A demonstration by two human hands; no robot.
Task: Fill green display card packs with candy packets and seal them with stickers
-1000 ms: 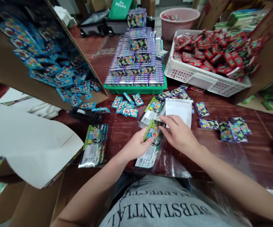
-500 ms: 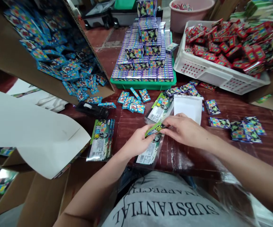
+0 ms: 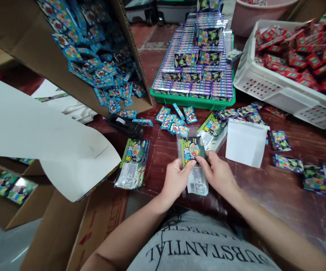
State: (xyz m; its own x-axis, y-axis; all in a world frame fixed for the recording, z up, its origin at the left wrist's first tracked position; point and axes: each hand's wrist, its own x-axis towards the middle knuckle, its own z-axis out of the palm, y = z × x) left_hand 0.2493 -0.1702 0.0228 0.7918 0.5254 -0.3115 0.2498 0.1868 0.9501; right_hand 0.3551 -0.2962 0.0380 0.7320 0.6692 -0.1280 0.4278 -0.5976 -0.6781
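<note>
Both my hands hold one green-and-black printed candy packet (image 3: 192, 148), a clear plastic bag with a printed card, just above the table's front edge. My left hand (image 3: 176, 178) grips its left side with the thumb on the front. My right hand (image 3: 218, 171) pinches the right side, thumb also on the front. Behind it lies another printed packet (image 3: 213, 130), partly covered by clear film. To the left rests a small stack of the same packets (image 3: 132, 163). A white paper sheet (image 3: 246, 143) is to the right of my right hand.
Small blue candy boxes (image 3: 175, 122) lie scattered ahead, near a black tape-dispenser-like object (image 3: 125, 125). A green tray (image 3: 191, 102) bears rows of purple boxes. A white crate (image 3: 281, 94) of red boxes stands right; a cardboard box (image 3: 143, 75) of blue boxes leans left. Purple boxes (image 3: 287, 162) lie right.
The view has shifted, so the table things appear farther right. The packet in my hands, bent over before, is now flat and facing up, with my hands at its two sides.
</note>
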